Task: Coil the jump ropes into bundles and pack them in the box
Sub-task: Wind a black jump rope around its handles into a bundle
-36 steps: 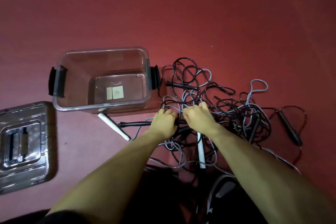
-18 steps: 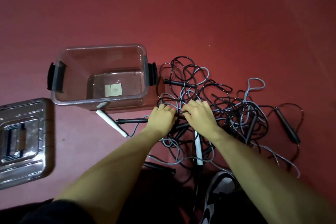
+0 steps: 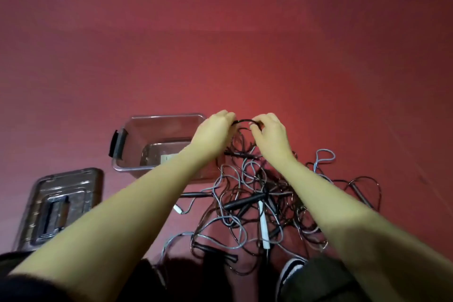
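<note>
Black cord (image 3: 245,121) arches between the two raised hands: the left hand (image 3: 214,133) grips one end of the short span with curled fingers, and the right hand (image 3: 269,136) pinches the other end, the hands close together but not touching. From that span more black cord hangs down into the tangle of jump ropes (image 3: 257,201), black and grey-blue with black handles and a white handle (image 3: 263,223), which lies on the red floor (image 3: 220,44) below and between the forearms. Just left of the left hand stands the clear plastic box (image 3: 157,120), open, partly hidden by the left forearm. Its lid (image 3: 61,203) lies flat further left, beside the left forearm. A shoe (image 3: 291,270) shows under the right forearm.
</note>
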`<state>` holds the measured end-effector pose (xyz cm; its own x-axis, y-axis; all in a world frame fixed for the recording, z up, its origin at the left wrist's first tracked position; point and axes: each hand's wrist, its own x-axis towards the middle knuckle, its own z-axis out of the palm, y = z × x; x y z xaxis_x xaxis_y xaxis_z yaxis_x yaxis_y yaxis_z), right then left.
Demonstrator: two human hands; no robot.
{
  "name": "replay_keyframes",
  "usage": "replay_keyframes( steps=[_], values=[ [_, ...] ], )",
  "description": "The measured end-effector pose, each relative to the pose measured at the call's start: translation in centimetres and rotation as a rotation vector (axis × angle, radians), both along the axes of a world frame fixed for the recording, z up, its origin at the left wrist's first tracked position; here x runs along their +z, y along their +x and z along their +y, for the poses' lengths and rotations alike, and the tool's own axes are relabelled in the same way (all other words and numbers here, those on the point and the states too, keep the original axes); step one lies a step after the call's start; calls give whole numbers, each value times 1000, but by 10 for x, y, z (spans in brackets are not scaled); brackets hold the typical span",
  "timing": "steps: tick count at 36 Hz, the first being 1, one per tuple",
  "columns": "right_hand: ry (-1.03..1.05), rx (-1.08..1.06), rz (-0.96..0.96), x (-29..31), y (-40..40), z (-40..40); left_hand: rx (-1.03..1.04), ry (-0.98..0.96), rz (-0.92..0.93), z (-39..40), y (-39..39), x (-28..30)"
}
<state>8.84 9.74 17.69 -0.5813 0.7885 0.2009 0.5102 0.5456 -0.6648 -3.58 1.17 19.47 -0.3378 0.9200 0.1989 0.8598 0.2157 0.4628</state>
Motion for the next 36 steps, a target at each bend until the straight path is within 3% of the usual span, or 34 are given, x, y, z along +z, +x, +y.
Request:
replay_keyframes(
  steps=[4, 12, 17, 20, 23, 26, 30, 32, 36],
  values=[
    [-42, 15, 8, 37, -6, -1, 96, 159, -207, -6, -7, 52],
    [-228, 274, -136, 98, -18, -23, 181, 417, -528, -27, -10, 129],
    [-147, 329, -166, 109, -19, -33, 209, 519, -668, -38, -12, 150],
    [-67, 244, -128, 110, -22, -34, 229, 583, -766, -43, -11, 151],
    [-143, 195, 53, 117, -22, -33, 312, 564, -910, -44, -11, 145],
    [-237, 105, 311, 128, -26, -34, 297, 279, -764, -47, -8, 130],
    [-316, 98, 541, 145, -32, -45, 68, -157, -489, -49, 2, 118],
    [-321, 105, 597, 149, -31, -48, 15, -173, -366, -49, 4, 111],
    [-363, 69, 721, 151, -29, -46, 59, 29, -272, -51, 1, 106]
  ],
)
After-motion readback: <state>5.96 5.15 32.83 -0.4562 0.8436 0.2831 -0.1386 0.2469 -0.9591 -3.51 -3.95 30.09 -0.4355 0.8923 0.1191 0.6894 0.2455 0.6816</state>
